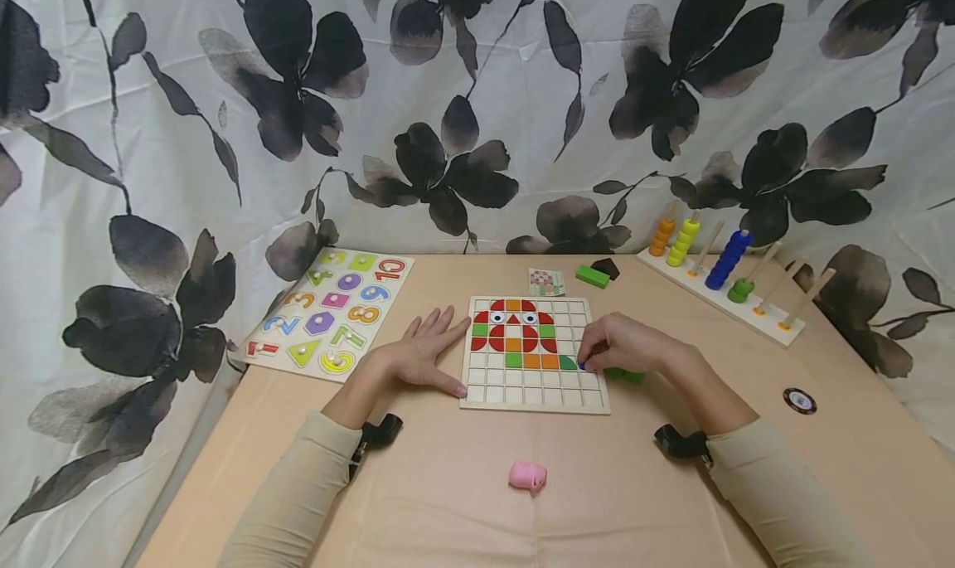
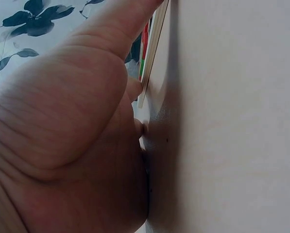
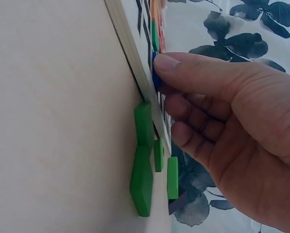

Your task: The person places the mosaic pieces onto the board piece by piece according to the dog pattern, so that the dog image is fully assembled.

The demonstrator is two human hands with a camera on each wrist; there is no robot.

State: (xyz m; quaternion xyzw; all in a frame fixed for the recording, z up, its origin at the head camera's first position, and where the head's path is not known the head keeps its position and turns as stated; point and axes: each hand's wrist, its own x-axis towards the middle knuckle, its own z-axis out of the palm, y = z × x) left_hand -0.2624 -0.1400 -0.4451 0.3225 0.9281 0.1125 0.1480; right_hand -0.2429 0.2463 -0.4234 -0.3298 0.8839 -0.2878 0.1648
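A white grid board [image 1: 533, 398] lies in the middle of the table, its upper part filled with red, green, orange and white tiles in an owl-like pattern. My left hand [image 1: 421, 354] is spread out beside it, thumb and index finger at the board's left edge. Over the right side of the board, my right hand [image 1: 630, 344] pinches a small blue tile [image 3: 156, 73] between thumb and fingers, right beside a green tile [image 1: 568, 362]. Loose green pieces [image 3: 142, 179] lie at the board's right edge, partly under that hand in the head view.
Behind the board are a small picture card [image 1: 547, 282], a green block [image 1: 592, 276] and a black piece [image 1: 606, 267]. A number puzzle [image 1: 328, 315] lies left; a peg stacker [image 1: 719, 298] and round chip [image 1: 800, 400] are right. A pink toy [image 1: 527, 475] sits in front.
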